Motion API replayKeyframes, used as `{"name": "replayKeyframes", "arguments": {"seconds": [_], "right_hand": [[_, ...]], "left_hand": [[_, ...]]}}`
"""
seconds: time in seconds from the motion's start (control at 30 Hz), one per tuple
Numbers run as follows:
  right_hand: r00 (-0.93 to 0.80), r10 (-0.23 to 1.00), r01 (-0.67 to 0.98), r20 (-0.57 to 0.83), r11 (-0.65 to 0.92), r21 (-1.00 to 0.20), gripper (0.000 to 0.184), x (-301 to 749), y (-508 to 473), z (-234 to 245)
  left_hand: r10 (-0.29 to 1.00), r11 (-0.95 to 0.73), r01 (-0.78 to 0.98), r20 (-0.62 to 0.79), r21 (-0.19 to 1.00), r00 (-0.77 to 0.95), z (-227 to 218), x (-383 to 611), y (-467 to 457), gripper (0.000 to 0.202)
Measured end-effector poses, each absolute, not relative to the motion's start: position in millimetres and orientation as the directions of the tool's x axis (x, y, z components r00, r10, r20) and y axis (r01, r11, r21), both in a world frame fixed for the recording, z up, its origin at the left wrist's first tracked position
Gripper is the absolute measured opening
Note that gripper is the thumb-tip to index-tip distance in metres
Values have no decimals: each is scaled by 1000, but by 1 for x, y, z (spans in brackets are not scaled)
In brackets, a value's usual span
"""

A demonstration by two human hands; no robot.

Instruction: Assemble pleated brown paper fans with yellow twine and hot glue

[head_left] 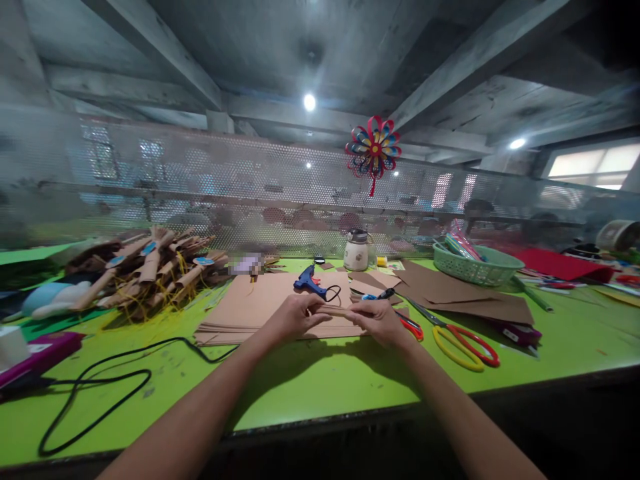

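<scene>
Far left of the green table (320, 390): one black cable (107, 383) looping across the surface, and one heap of rolled brown paper tubes (150, 267), too many to count. Centre: one stack of brown paper sheets (240, 310), with one blue glue gun (311, 282) lying on its far part. Two hands are over the near edge of the stack. Left hand (295, 317): fingers curled, pinching the left end of one thin rolled paper stick (336, 311). Right hand (380, 321): fingers curled, pinching the stick's right end. The stick lies between the two hands, just above the stack; its long axis runs left to right, roughly level. Right of the hands: two pairs of scissors, one red-handled (411, 327) and one yellow-and-red (463, 343). Beyond them, one green basket (475, 267).
</scene>
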State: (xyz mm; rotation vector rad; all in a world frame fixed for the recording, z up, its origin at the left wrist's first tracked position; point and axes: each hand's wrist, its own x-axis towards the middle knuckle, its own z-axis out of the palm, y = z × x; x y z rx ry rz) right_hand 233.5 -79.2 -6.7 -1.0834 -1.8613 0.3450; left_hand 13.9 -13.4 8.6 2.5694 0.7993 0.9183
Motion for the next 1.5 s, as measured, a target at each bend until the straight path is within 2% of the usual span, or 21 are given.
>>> {"name": "replayKeyframes", "arguments": {"seconds": [0.17, 0.4, 0.53, 0.6, 0.73, 0.8, 0.87, 0.97, 1.13, 1.3, 1.37, 1.5], "right_hand": [[-200, 732, 566, 652, 629, -533, 24, 235, -78, -8], [-268, 629, 648, 730, 678, -347, 13, 236, -73, -12], [-247, 664, 660, 706, 649, -378, 11, 237, -72, -12], [-230, 691, 671, 685, 622, -403, 9, 237, -73, -12], [-282, 711, 693, 644, 615, -376, 13, 230, -73, -16], [-308, 710, 708, 633, 616, -345, 19, 224, -73, -19], [-319, 703, 722, 636, 615, -318, 23, 221, -73, -21], [-341, 703, 709, 624, 628, -320, 21, 221, -73, -22], [-306, 745, 660, 593, 615, -432, 10, 231, -75, -15], [-232, 808, 570, 541, 564, -597, 12, 234, -75, -11], [-195, 849, 489, 492, 519, -701, 15, 235, -73, -13], [-187, 898, 215, 398, 433, -876, 30, 234, -70, -16]], "left_hand": [[661, -730, 356, 471, 584, 584, 9, 14, -15, 26], [697, -697, 334, 491, 635, 522, 6, 15, -16, 24], [693, -683, 317, 447, 658, 566, 6, 12, -12, 25], [670, -722, 375, 451, 582, 590, 7, 11, -11, 25], [501, -863, 458, 465, 212, 730, 8, 14, -15, 21], [442, -887, 454, 448, 87, 777, 7, 19, -19, 20], [439, -885, 461, 424, 55, 792, 3, 25, -22, 20], [450, -887, 453, 381, 86, 808, -4, 26, -21, 21], [480, -869, 485, 401, 96, 781, -3, 18, -12, 26], [503, -848, 524, 438, 82, 745, 1, 17, -13, 30], [496, -849, 522, 452, 76, 741, 1, 17, -14, 31], [457, -873, 480, 481, 82, 748, 2, 16, -14, 32]]}}
